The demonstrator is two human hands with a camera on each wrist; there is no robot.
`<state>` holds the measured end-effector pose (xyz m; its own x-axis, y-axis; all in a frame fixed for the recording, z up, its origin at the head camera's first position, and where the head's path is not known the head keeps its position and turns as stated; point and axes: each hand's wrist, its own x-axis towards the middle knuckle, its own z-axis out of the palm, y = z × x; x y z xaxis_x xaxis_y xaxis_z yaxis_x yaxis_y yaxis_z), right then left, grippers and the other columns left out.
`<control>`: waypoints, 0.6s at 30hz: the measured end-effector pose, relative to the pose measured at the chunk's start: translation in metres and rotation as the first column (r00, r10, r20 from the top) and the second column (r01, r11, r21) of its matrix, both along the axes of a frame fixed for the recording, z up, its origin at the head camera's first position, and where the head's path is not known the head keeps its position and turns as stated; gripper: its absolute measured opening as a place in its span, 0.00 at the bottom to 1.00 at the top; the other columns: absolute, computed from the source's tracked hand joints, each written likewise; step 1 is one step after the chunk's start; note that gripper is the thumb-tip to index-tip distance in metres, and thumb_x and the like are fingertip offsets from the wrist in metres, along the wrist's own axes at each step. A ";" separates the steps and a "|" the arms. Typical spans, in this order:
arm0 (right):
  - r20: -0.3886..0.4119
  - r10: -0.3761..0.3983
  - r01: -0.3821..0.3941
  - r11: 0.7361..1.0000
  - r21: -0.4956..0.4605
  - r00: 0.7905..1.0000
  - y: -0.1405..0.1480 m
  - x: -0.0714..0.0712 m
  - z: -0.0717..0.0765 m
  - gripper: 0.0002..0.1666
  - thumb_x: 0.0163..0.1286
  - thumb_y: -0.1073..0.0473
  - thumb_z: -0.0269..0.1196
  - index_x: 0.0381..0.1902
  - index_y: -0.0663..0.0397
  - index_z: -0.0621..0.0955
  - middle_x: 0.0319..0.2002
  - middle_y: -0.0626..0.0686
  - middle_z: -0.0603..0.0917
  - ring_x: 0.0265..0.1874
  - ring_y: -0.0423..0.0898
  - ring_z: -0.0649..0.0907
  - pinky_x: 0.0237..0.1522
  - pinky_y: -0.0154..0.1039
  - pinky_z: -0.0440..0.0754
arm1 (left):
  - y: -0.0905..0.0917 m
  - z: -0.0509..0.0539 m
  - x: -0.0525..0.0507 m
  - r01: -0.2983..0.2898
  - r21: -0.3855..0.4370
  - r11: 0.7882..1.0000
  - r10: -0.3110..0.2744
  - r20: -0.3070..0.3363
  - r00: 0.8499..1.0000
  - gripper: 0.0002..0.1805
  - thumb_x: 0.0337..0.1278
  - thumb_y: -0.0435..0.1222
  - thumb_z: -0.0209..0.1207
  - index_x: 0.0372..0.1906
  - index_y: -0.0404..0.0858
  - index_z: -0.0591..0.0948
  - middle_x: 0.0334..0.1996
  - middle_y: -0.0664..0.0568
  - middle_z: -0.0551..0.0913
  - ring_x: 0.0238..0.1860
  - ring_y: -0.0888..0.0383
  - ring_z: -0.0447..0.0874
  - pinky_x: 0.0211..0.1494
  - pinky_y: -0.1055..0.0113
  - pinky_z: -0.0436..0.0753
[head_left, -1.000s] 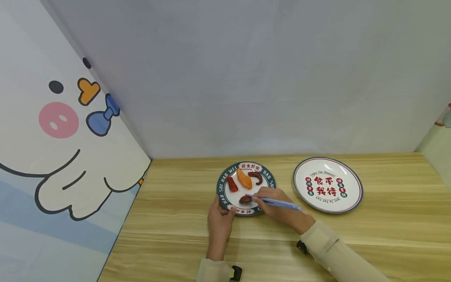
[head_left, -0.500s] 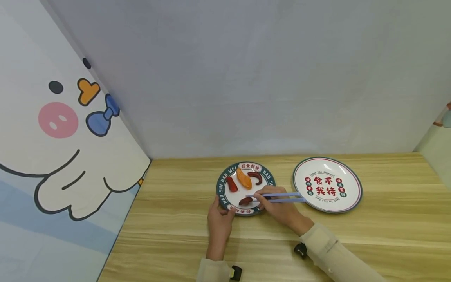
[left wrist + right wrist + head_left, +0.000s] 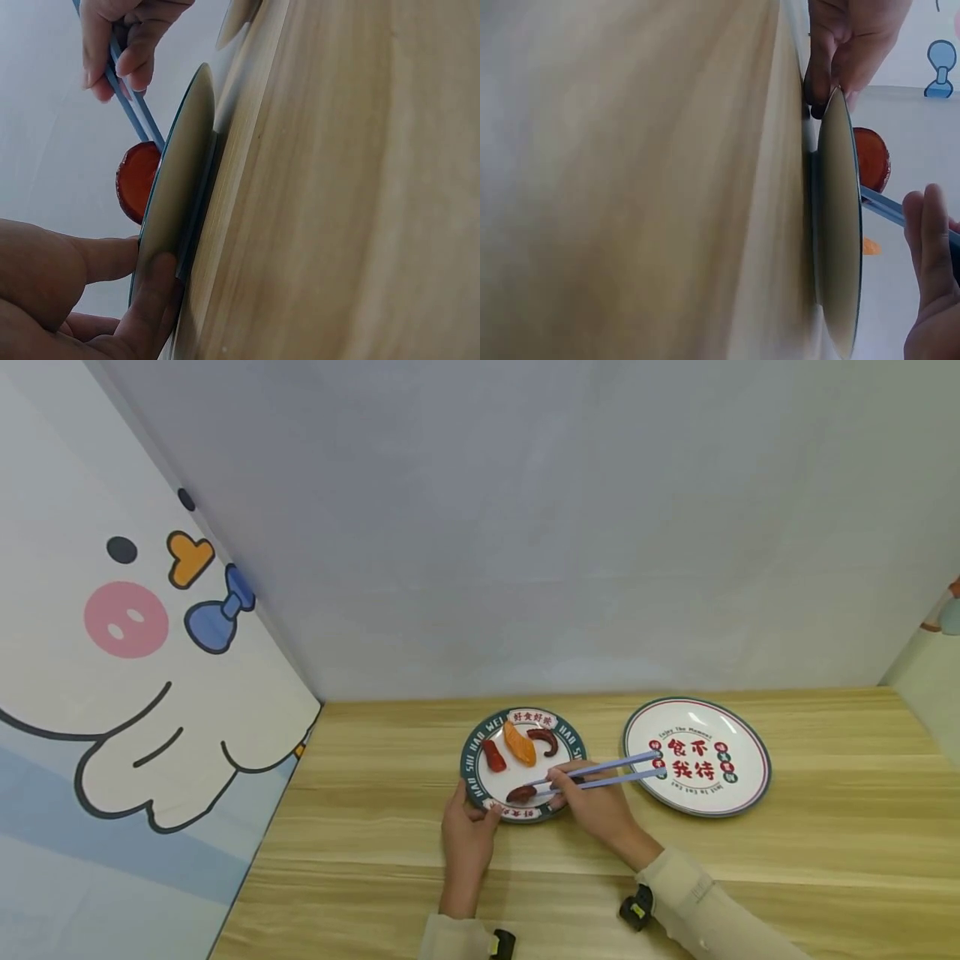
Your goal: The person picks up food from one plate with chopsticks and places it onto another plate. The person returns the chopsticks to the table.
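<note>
In the head view my left hand (image 3: 467, 843) grips the near-left rim of a green-rimmed plate (image 3: 471, 760). The left wrist view shows the thumb above the rim and fingers beneath it. My right hand (image 3: 600, 810) holds a pair of light blue chopsticks (image 3: 622, 763), their tips at a dark red-brown, rounded food piece (image 3: 521, 794) low on that plate. Whether the tips squeeze the piece cannot be made out. Farther up the plate lie a red piece (image 3: 493, 755), an orange ridged piece (image 3: 519, 744) and a dark curled piece (image 3: 544, 741), perhaps a tentacle.
To the right stands a larger white plate (image 3: 693, 793) with red lettering; the chopsticks' rear ends reach over its left edge. Both plates are on a wooden table (image 3: 360, 827). A pale wall (image 3: 562, 568) rises behind, with a cartoon-printed panel (image 3: 60, 710) at left.
The chopsticks have spread apart and their rear ends have swung upward to the right. Their tips stay near the dark red-brown piece, which has barely shifted. My left hand keeps its place.
</note>
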<state>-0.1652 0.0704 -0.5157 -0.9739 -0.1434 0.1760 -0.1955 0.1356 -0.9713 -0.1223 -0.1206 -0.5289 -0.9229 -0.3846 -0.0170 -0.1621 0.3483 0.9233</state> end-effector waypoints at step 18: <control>0.241 -0.124 0.171 0.968 -0.184 0.963 -0.003 0.003 -0.005 0.14 0.80 0.68 0.60 0.47 0.81 0.84 0.35 0.69 0.90 0.21 0.39 0.90 0.33 0.31 0.89 | -0.001 0.000 0.000 0.002 0.008 1.000 -0.002 -0.014 1.000 0.40 0.60 0.24 0.70 0.74 0.18 0.66 0.48 0.33 0.81 0.33 0.56 0.83 0.28 0.73 0.81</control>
<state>-0.1622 0.0672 -0.5209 -0.9990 0.0206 -0.0403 0.0391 -0.0561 -0.9977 -0.1223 -0.1220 -0.5286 -0.9238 -0.3828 -0.0067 -0.1482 0.3413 0.9282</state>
